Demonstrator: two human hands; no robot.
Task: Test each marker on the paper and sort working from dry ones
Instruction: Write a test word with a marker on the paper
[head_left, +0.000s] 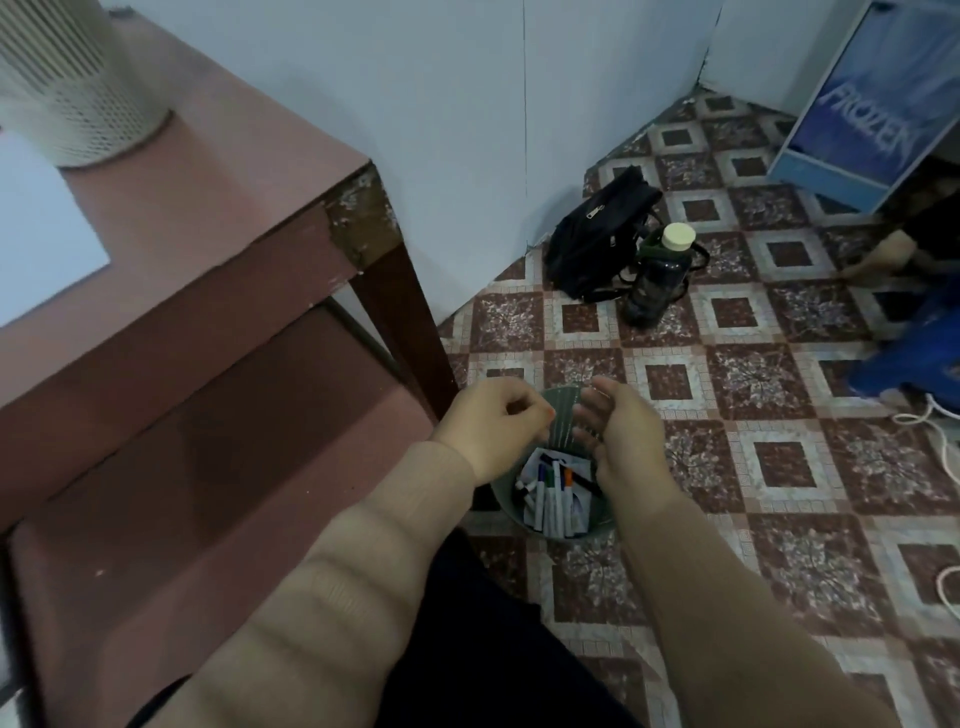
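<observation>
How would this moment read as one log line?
left hand: curled above green bin, hold unclear | right hand: open above green bin | markers: in green bin | paper: on table

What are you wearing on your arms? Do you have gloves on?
No gloves. Snug, long beige sleeves cover both arms: the left sleeve, faintly banded crosswise, and the right sleeve both end at the wrists. The left hand and right hand are bare; no ring or watch shows.
</observation>
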